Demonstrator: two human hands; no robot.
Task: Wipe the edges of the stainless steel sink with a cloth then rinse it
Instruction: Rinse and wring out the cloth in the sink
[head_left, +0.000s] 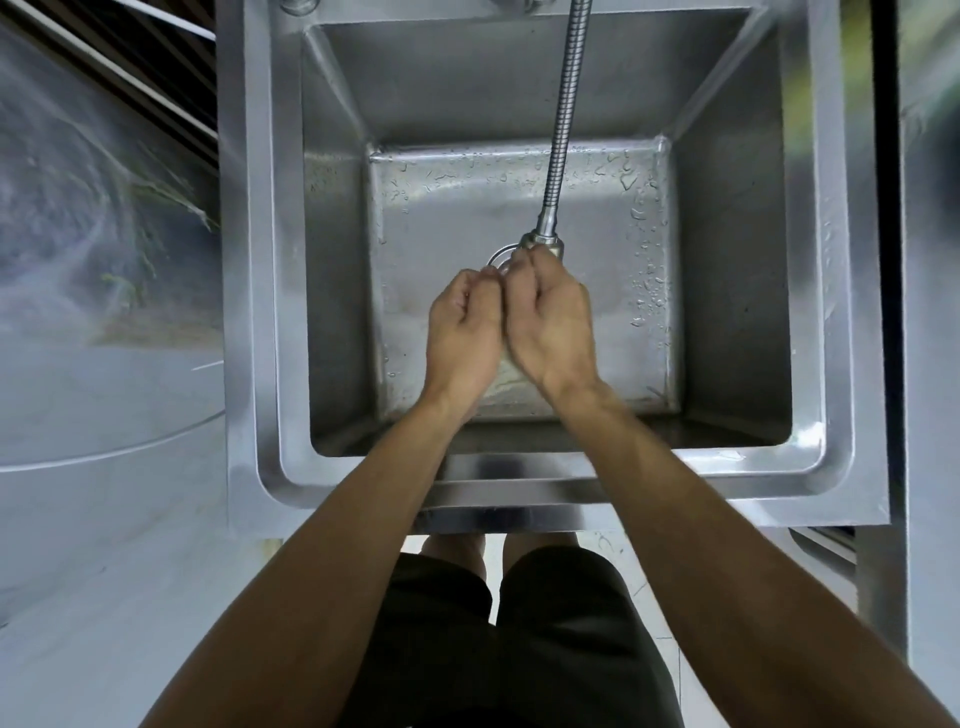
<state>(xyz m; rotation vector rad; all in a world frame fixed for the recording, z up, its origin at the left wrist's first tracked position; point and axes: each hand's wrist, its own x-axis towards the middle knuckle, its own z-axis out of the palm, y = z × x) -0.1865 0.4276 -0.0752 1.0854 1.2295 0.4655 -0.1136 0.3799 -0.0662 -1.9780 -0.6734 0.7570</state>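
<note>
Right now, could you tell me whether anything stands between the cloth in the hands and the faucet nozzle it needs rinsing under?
Nothing visible does. The left hand and right hand are bunched together around the cloth, just below the nozzle of the flexible faucet hose, over the basin of the sink. The right fingertips already reach the nozzle.
</note>
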